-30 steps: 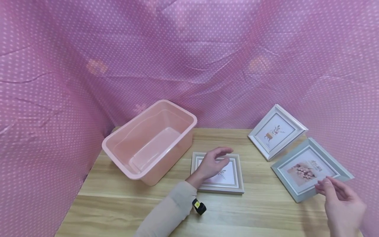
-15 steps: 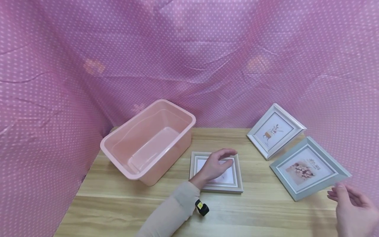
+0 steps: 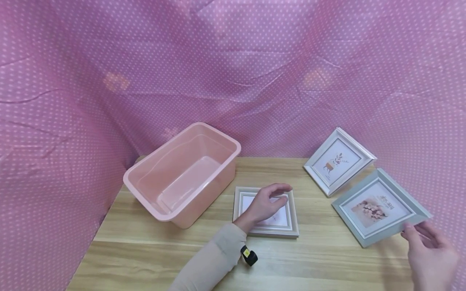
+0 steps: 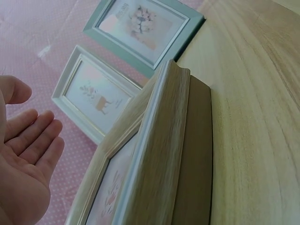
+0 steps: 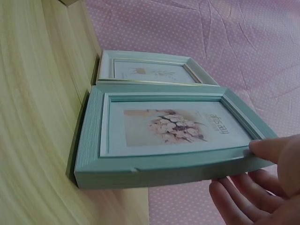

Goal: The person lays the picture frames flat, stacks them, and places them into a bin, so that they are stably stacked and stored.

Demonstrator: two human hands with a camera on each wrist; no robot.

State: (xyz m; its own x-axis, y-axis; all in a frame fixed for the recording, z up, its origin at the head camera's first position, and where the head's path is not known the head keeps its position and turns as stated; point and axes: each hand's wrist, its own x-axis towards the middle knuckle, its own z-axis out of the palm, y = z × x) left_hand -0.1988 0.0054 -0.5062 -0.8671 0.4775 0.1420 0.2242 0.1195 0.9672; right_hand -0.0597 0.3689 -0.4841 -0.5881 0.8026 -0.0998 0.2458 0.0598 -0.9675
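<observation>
My right hand (image 3: 431, 250) pinches the lower right edge of a green picture frame (image 3: 398, 190). In the right wrist view the thumb lies on its front border and the fingers are behind the edge. The frame stands tilted back on the table, showing a flower print. Over a beige picture frame (image 3: 271, 233) lying face up, my left hand (image 3: 267, 206) hovers with relaxed fingers, holding nothing. The left wrist view shows its palm (image 4: 23, 173) apart from that frame. A white picture frame (image 3: 336, 161) with a plant print leans behind the green one.
A pink plastic bin (image 3: 182, 210) stands at the left back of the wooden table (image 3: 145, 258), with nothing visible inside. Pink dotted cloth (image 3: 233, 81) hangs around the back and sides. A black strap with a yellow tag (image 3: 249, 255) is at my left wrist.
My right hand moved off the green picture frame's edge toward the lower right, then came back to pinch it. My left hand shifted slightly right. The picture frames kept their places.
</observation>
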